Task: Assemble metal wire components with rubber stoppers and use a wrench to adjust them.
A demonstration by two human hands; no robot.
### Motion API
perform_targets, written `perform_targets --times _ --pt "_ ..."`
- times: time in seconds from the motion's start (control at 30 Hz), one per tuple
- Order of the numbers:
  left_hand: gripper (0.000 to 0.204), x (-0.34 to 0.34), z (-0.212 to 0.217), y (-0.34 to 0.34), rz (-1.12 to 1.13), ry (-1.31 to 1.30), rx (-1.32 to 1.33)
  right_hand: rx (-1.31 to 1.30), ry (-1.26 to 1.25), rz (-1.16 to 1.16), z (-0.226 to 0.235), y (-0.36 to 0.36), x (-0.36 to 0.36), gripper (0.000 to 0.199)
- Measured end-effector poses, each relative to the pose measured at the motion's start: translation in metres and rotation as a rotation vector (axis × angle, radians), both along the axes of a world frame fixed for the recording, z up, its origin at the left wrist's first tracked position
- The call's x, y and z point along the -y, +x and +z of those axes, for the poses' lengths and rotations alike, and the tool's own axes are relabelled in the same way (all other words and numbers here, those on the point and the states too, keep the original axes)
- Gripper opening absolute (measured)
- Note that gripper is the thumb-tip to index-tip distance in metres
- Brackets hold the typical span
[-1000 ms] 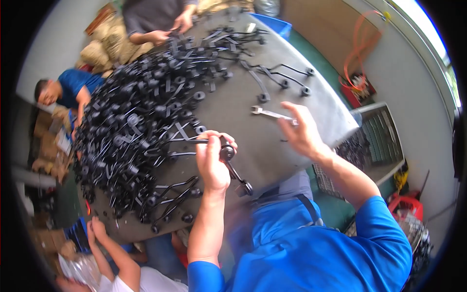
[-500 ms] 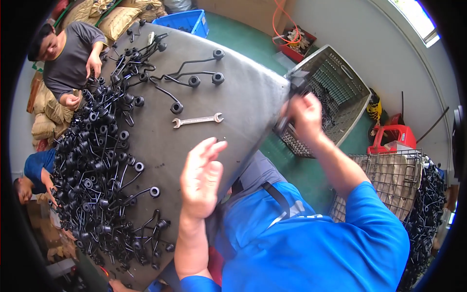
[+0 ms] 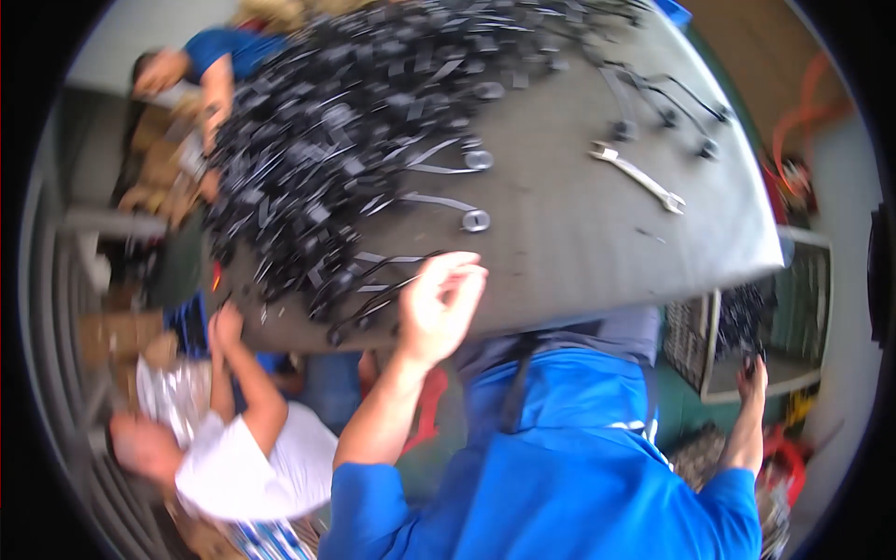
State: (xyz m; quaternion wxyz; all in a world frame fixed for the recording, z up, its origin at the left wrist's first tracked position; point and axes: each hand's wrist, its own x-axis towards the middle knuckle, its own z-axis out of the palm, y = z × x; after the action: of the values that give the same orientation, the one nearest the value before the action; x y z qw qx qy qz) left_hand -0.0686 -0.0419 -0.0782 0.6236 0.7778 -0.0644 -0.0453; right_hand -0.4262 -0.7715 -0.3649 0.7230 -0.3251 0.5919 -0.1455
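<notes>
My left hand (image 3: 439,310) hovers over the table's near edge beside bent black rods, its fingers loosely curled and apart with nothing visible in them. At far right, my right hand (image 3: 752,381) is at the near rim of a grey-green plastic crate (image 3: 761,385). Its fingers are closed around something small and dark, too blurred to name. A heap of bent black metal rods with round rubber bushings (image 3: 345,140) covers the table's left part. A double open-ended wrench (image 3: 642,179) lies to the right, with several separate rods (image 3: 667,98) beyond it.
The grey table (image 3: 560,233) has a corner pointing toward the crate, which holds black parts. A person in white (image 3: 261,457) sits at lower left, hands near the table edge. Another person in dark blue (image 3: 233,51) reaches into the heap. An orange hose (image 3: 807,121) hangs at right.
The view has swung left, so the table and wrench appear turned. My right arm now extends farther out to the right, by the crate. My left hand now appears closer to the heap's near rods.
</notes>
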Motion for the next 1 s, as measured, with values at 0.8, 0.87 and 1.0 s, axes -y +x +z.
perform_targets --times 0.8,0.87,1.0 --pt "0.063 -0.171 0.015 -0.067 0.251 1.001 0.352 0.668 -1.393 0.843 0.264 0.385 -0.287 0.022" --pt "0.065 -0.176 0.020 -0.060 0.225 0.983 0.346 0.717 -1.320 0.911 0.269 0.384 -0.318 0.021" --pt "0.066 -0.184 0.032 -0.050 0.135 0.850 0.214 0.682 -1.262 1.226 0.281 0.381 -0.410 0.019"
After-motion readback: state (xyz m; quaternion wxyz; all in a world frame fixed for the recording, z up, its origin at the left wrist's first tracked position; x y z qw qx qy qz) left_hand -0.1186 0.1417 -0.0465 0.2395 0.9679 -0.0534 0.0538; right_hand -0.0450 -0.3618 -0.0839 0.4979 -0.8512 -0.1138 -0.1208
